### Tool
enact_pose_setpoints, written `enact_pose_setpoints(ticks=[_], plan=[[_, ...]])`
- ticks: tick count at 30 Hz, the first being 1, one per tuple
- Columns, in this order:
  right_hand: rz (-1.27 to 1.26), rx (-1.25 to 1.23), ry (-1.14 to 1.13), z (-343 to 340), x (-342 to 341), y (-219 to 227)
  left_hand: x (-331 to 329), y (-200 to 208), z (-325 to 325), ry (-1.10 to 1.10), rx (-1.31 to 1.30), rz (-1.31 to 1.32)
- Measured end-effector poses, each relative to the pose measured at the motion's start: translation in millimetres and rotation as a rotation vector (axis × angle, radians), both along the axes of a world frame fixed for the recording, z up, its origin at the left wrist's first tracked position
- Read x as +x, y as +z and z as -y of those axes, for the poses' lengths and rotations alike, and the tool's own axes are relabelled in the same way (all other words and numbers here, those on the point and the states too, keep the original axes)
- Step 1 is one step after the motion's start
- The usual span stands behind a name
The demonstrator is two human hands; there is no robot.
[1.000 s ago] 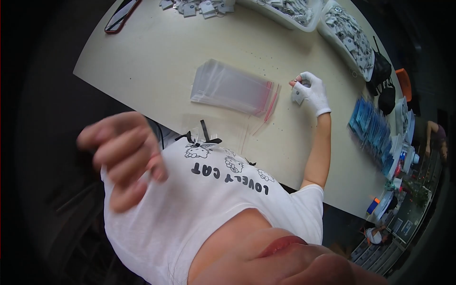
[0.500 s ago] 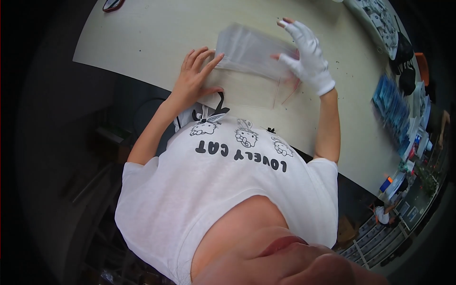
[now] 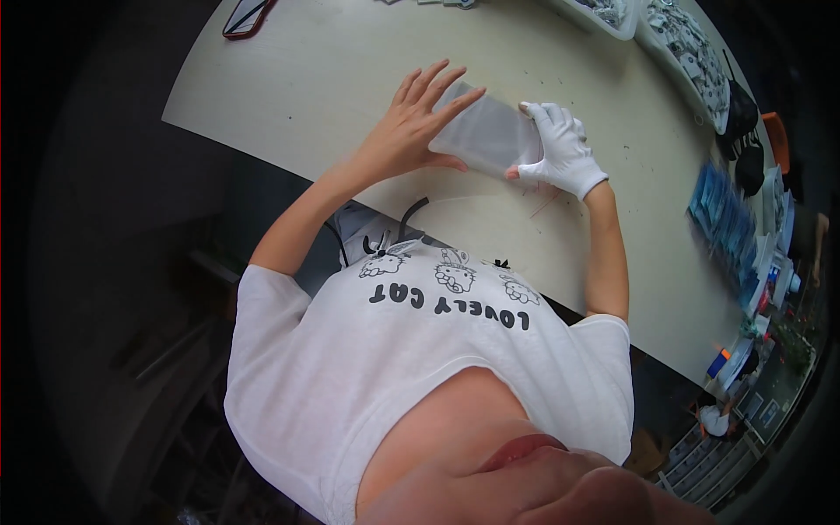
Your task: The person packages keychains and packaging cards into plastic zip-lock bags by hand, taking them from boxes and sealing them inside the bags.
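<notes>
A stack of clear plastic bags (image 3: 490, 131) lies on the pale table before me. My left hand (image 3: 411, 127) is bare, its fingers spread wide and stretched along the left end of the stack, thumb toward my body. Over the right end bends my right hand (image 3: 564, 150), in a white glove that leaves some fingertips bare. Its thumb sits at the stack's near edge and its fingers at the far edge, gripping the bags between them. Thin red lines (image 3: 547, 203) show on clear film below that hand.
A phone (image 3: 248, 17) in a red case lies at the far left of the table (image 3: 332, 79). White bins (image 3: 691, 66) of small parts stand at the far right. Blue plastic packets (image 3: 722, 232) are piled by the right edge. Another person (image 3: 715, 420) is in the background.
My right hand has come down from above and closed round the stack's right end. My left hand has moved right and further over the left end. The bags look more compact.
</notes>
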State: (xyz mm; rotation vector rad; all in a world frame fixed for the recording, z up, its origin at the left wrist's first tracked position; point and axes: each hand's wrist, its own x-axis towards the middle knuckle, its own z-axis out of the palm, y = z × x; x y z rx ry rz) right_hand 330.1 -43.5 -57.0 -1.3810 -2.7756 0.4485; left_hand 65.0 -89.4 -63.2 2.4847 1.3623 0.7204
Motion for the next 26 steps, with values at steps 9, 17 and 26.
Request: enact_pose_setpoints(ticks=[9,17,26], plan=[[0.095,-0.28,-0.267,11.4,-13.8,12.7,15.3,-7.0,-54.6,-0.447,-0.203,-0.388],[0.009,-0.391,-0.307,17.3,-16.9,16.4,12.6,3.5,-54.4,-0.399,-0.291,-0.332],[-0.062,-0.443,-0.332,26.5,-4.9,35.7,9.4,-20.5,-39.2,-0.195,-0.304,0.215]])
